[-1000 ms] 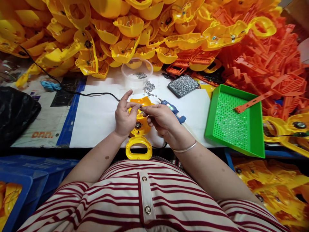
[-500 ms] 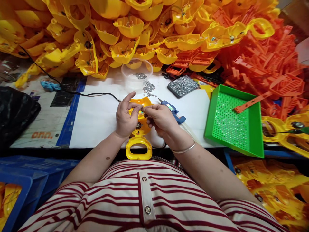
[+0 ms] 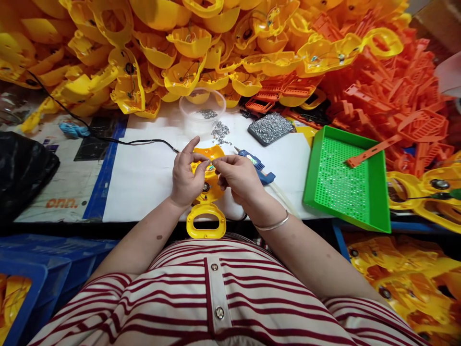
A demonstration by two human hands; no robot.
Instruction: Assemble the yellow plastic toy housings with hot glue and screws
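A yellow plastic shell with a looped handle lies on the white sheet, its handle end over the table's near edge. Wires and a round metal part show inside it. Above the shell, my left hand pinches with thumb and fingers, the index finger pointing up. My right hand also pinches, its fingertips close to the left ones. What lies between the fingertips is too small to make out. Right of my hands rests a blue glue gun.
Small screws lie by a clear tub; a black tray holds more. A green perforated basket carries an orange part. Yellow shells and orange parts are heaped behind. Blue crates stand below, left.
My two hands stay over the yellow shell, the fingertips now slightly further apart. The whole view has shifted a little; nothing else has visibly moved.
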